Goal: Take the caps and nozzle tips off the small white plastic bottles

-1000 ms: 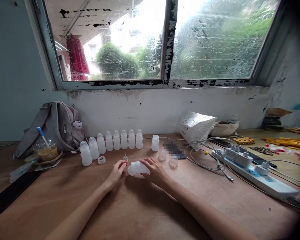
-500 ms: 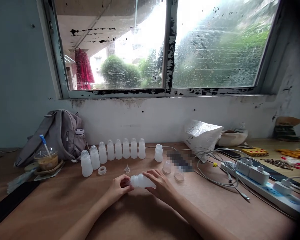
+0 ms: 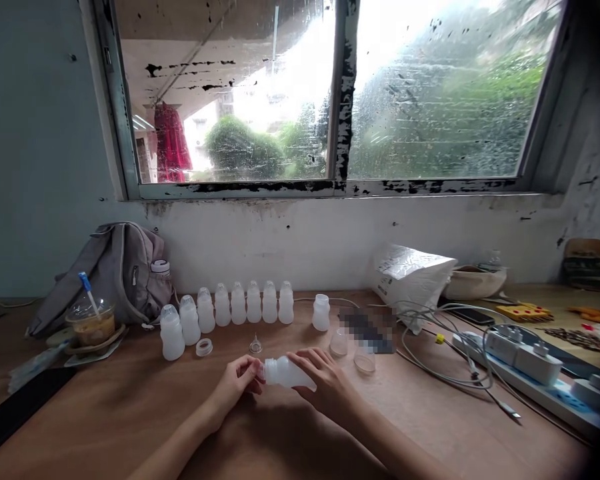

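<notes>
A frosted white baby bottle point(image 3: 284, 372) lies on its side in my right hand point(image 3: 325, 380), whose fingers wrap round its body, with the threaded mouth facing left. Right at that mouth, my left hand point(image 3: 241, 379) is closed in a pinch; a small translucent piece shows between the fingers, mostly hidden. Just beyond the hands a clear bottle nipple point(image 3: 255, 345) stands tip up. Farther left lies a white collar ring point(image 3: 205, 347). An uncapped bottle point(image 3: 321, 313) stands upright at the back. Two clear caps, one upright point(image 3: 339, 343) and one tipped point(image 3: 365, 361), rest right of my right hand.
Several capped bottles point(image 3: 237, 305) stand in a curved row at the back left. A drink cup point(image 3: 93, 321) and grey backpack point(image 3: 125, 267) are at far left. Tangled cables point(image 3: 433, 367) and a power strip point(image 3: 525, 383) fill the right side, near a white bag point(image 3: 405, 273).
The view has shifted slightly. My left fingers have turned and drawn together more tightly at the bottle's mouth. My right hand keeps its grip on the bottle.
</notes>
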Demonstrator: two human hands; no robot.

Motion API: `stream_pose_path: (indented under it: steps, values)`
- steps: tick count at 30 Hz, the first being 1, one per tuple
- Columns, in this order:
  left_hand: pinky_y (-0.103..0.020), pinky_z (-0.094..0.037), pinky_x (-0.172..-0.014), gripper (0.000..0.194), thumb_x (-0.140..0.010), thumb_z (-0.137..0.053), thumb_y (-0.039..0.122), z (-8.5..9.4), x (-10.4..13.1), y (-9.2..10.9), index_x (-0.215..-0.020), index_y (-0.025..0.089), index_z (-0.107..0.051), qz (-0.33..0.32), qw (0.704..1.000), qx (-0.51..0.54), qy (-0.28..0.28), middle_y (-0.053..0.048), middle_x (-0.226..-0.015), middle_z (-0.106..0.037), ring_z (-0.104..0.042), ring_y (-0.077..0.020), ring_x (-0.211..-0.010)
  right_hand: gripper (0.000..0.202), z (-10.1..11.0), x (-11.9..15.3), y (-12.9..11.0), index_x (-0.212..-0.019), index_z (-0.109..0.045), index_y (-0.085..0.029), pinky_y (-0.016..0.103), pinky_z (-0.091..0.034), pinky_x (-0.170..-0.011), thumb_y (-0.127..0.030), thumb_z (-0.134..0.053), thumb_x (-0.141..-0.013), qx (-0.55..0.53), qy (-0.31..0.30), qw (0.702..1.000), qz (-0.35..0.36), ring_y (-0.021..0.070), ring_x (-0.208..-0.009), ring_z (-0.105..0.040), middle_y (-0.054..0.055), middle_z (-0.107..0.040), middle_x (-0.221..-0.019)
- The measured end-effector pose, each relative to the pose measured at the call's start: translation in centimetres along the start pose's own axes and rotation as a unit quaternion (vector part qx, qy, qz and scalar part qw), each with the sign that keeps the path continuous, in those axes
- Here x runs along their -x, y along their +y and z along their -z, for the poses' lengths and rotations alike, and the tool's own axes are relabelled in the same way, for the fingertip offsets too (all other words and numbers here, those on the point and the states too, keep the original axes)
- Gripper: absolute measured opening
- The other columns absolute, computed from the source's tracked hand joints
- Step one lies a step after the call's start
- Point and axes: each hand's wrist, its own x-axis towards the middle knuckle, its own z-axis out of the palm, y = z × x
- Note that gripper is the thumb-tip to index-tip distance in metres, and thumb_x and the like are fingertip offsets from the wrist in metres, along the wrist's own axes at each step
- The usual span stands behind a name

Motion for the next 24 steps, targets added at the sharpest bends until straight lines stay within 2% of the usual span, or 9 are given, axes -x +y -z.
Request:
stream_pose_path:
  steps: [4, 7, 10, 12, 13, 16, 19, 21, 24]
  values:
    - [-0.026, -0.043, -0.073, 0.029, -0.062, -0.066, 0.035, -0.2, 0.6, 0.8, -0.082, 0.015, -0.057, -0.061, 0.998, -0.021, 0.006, -0.005, -0.086, -0.060, -0.055, -0.0168, -0.080, 0.050, -0.2, 0.0, 0.0, -0.113, -0.045, -0.023, 0.037, -0.043, -0.076, -0.019, -0.063, -0.066, -0.011, -0.007, 1.000, -0.013, 0.0216, -0.089, -0.050, 0.007, -0.055, -0.101]
    - [-0.026, -0.041, -0.079, 0.030, -0.065, -0.063, 0.034, -0.2, 0.8, 1.0, -0.089, 0.018, -0.057, -0.079, 0.995, -0.025, 0.057, -0.006, -0.099, -0.058, -0.051, -0.0194, -0.096, 0.049, -0.3, 0.0, 0.0, -0.113, -0.045, -0.023, 0.038, -0.043, -0.076, -0.021, -0.063, -0.067, -0.028, -0.006, 0.999, -0.021, 0.0224, -0.089, -0.050, 0.007, -0.055, -0.101]
    - [-0.024, -0.043, -0.064, 0.036, -0.072, -0.052, 0.045, -0.1, 0.4, 0.5, -0.091, 0.015, -0.056, -0.023, 0.995, -0.035, 0.089, -0.007, -0.086, -0.059, -0.055, -0.0166, -0.079, 0.048, -0.4, 0.0, -0.1, -0.113, -0.045, -0.023, 0.038, -0.043, -0.076, -0.022, -0.062, -0.068, -0.037, -0.001, 0.999, -0.020, 0.0229, -0.090, -0.050, 0.008, -0.055, -0.101]
    - [-0.023, -0.041, -0.052, 0.040, -0.072, -0.049, 0.050, -0.2, 0.2, 0.2, -0.085, 0.013, -0.056, 0.014, 0.997, -0.035, 0.065, -0.004, -0.071, -0.058, -0.053, -0.0134, -0.061, 0.047, -0.4, 0.0, -0.2, -0.112, -0.045, -0.023, 0.038, -0.043, -0.076, -0.022, -0.062, -0.068, -0.040, -0.005, 0.999, -0.019, 0.0228, -0.090, -0.050, 0.008, -0.055, -0.101]
    - [-0.023, -0.041, -0.051, 0.039, -0.071, -0.051, 0.049, -0.3, 0.3, 0.2, -0.083, 0.013, -0.056, 0.015, 0.998, -0.034, 0.049, -0.003, -0.068, -0.057, -0.053, -0.0128, -0.058, 0.048, -0.4, 0.0, -0.2, -0.112, -0.045, -0.023, 0.038, -0.043, -0.076, -0.021, -0.062, -0.068, -0.040, -0.010, 0.999, -0.019, 0.0227, -0.090, -0.050, 0.008, -0.055, -0.101]
    - [-0.024, -0.043, -0.065, 0.028, -0.064, -0.064, 0.034, -0.6, 0.7, 0.7, -0.083, 0.015, -0.057, -0.043, 0.998, -0.026, 0.032, -0.005, -0.082, -0.060, -0.055, -0.0164, -0.077, 0.048, -0.3, 0.0, -0.2, -0.113, -0.045, -0.023, 0.038, -0.043, -0.076, -0.020, -0.062, -0.068, -0.039, -0.016, 0.999, -0.021, 0.0226, -0.090, -0.049, 0.007, -0.055, -0.101]
    - [-0.024, -0.041, -0.078, 0.030, -0.064, -0.064, 0.030, -0.6, 0.9, 1.1, -0.090, 0.017, -0.056, -0.070, 0.994, -0.022, 0.076, -0.006, -0.100, -0.057, -0.050, -0.0189, -0.097, 0.048, -0.3, 0.0, -0.2, -0.113, -0.044, -0.023, 0.038, -0.043, -0.076, -0.021, -0.061, -0.069, -0.038, -0.010, 0.999, -0.018, 0.0225, -0.090, -0.050, 0.008, -0.055, -0.101]
    - [-0.024, -0.043, -0.072, 0.031, -0.070, -0.058, 0.038, -0.5, 0.7, 0.8, -0.091, 0.016, -0.056, -0.051, 0.993, -0.033, 0.099, -0.006, -0.092, -0.059, -0.053, -0.0176, -0.089, 0.049, -0.3, 0.0, -0.2, -0.113, -0.044, -0.023, 0.037, -0.043, -0.076, -0.020, -0.062, -0.068, -0.035, -0.011, 0.999, -0.016, 0.0223, -0.090, -0.050, 0.007, -0.055, -0.101]
    - [-0.023, -0.042, -0.052, 0.040, -0.072, -0.051, 0.050, -0.4, 0.2, -0.1, -0.084, 0.012, -0.056, -0.010, 0.997, -0.043, 0.064, -0.004, -0.070, -0.058, -0.053, -0.0129, -0.061, 0.049, -0.3, 0.0, -0.3, -0.113, -0.044, -0.022, 0.037, -0.043, -0.076, -0.020, -0.062, -0.067, -0.035, -0.012, 0.999, -0.014, 0.0226, -0.090, -0.050, 0.008, -0.055, -0.101]
